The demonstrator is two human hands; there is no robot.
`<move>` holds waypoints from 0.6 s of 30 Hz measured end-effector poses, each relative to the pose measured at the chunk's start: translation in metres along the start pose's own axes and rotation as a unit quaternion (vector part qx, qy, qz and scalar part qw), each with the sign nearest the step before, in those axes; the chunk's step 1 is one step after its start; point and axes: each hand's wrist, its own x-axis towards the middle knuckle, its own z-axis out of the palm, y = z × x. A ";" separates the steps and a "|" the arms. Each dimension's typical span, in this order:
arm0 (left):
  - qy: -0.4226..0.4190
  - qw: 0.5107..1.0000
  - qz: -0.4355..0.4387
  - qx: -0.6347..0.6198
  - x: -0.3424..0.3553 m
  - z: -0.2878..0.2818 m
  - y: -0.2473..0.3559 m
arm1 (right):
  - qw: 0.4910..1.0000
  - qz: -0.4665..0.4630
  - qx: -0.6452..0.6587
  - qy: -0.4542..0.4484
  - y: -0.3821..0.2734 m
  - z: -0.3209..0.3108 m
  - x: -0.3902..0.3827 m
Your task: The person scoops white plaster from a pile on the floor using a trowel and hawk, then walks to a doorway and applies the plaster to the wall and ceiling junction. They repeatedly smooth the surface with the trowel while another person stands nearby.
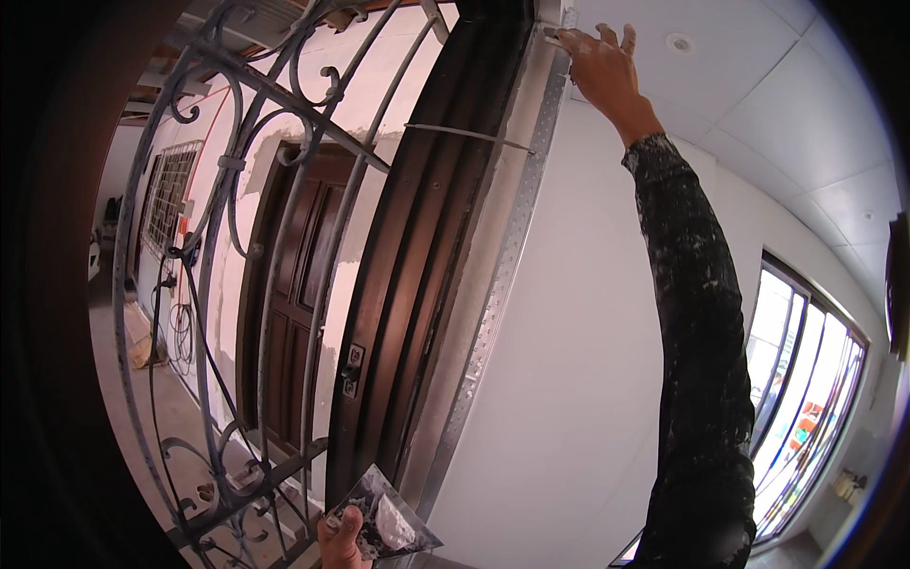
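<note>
My left hand (pixel 341 536), low in view, grips a square metal plate (pixel 403 503) smeared with dark residue and a lump of white paste (pixel 391 522). My right hand (pixel 607 71) is raised at the top of a narrow grey strip edged with perforated metal bead (pixel 517 228), beside a dark brown metal door frame (pixel 422 247). Its thumb and forefinger close on a small object at the corner that I cannot make out, while the other fingers are lifted. My right sleeve is dark and spotted with white.
A wrought iron grille (pixel 227 161) stands at the left, with a wooden door (pixel 294 303) and barred window (pixel 169 194) behind it. A white wall (pixel 569 379) is at centre right, below a panelled ceiling (pixel 777 85). A bright sliding window (pixel 801 379) is at far right.
</note>
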 end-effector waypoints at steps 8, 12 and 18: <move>-0.028 0.999 -0.022 -0.027 0.006 -0.004 0.010 | 0.997 -0.023 -0.045 -0.050 -0.004 0.014 0.013; 0.017 0.997 -0.020 -0.066 0.006 0.000 0.008 | 0.997 -0.041 -0.032 -0.063 -0.016 -0.003 0.000; 0.009 1.000 -0.008 -0.013 0.006 0.002 0.003 | 0.994 -0.048 0.095 -0.018 -0.035 -0.059 -0.056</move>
